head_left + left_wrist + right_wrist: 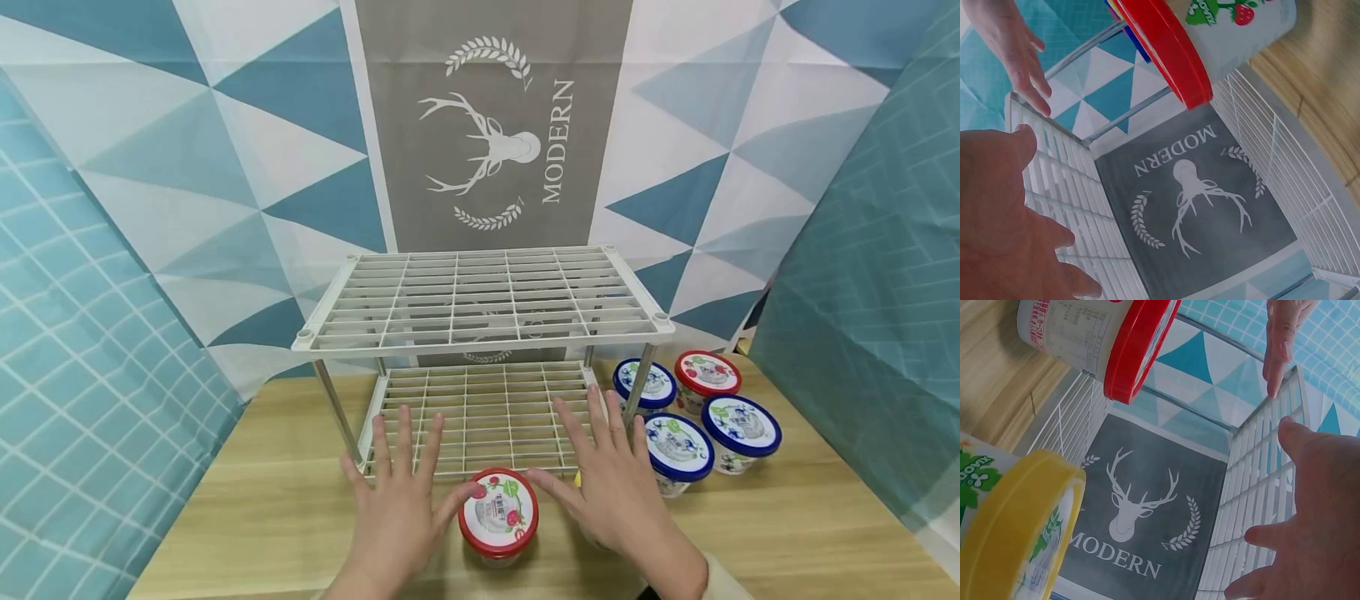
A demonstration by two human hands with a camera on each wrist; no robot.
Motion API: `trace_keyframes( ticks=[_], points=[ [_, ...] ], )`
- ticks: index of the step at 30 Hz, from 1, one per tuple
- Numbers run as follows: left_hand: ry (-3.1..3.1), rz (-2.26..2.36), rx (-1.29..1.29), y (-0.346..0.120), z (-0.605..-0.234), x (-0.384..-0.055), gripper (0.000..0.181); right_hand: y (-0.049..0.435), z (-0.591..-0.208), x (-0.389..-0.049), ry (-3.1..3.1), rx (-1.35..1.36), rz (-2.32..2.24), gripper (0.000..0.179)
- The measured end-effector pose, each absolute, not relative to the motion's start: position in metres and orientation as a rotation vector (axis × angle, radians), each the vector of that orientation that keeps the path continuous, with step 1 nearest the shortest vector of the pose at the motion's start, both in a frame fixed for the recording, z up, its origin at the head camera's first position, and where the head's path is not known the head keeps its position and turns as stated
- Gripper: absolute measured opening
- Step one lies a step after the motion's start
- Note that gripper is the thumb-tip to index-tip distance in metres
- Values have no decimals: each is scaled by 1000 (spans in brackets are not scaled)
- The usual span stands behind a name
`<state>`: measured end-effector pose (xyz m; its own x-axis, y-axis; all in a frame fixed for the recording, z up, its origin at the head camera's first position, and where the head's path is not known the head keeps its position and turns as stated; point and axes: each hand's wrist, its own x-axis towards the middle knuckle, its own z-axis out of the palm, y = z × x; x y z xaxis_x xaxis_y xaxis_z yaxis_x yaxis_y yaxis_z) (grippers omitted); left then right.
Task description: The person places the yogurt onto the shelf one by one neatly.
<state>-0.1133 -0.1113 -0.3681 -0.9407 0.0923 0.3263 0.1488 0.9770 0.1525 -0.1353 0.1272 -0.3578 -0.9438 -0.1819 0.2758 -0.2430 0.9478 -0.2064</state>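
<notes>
My left hand [397, 504] and right hand [618, 492] hover in front of a white two-tier wire rack [480, 342], palms down with fingers straight and spread. Neither grips anything. Between them on the table stands a tub with a red lid [498, 512], fruit printed on its top; both thumbs reach toward it, the left thumb overlapping its rim in the head view. The right wrist view shows a yellow-lidded tub [1029, 531] below my right hand, mostly hidden behind that hand in the head view. Both tiers of the rack hold nothing.
Right of the rack are several more tubs, with blue lids [678, 447] and a red one [707, 372]. A wooden table [277, 500] carries everything. Patterned cloth [300, 125] hangs behind, with blue tiled cloth [82, 375] at the left side.
</notes>
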Motion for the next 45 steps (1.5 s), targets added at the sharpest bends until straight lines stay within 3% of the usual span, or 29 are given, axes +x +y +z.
trace_keyframes(
  ticks=[38,45],
  points=[
    [-2814,-327,-44,-152,-362,-118,86,148,-349,-137,-2874,291,382,87],
    [-2690,-458,-40,-173,-356,-122,79,154,-345,-134,-2865,251,482,84]
  ],
)
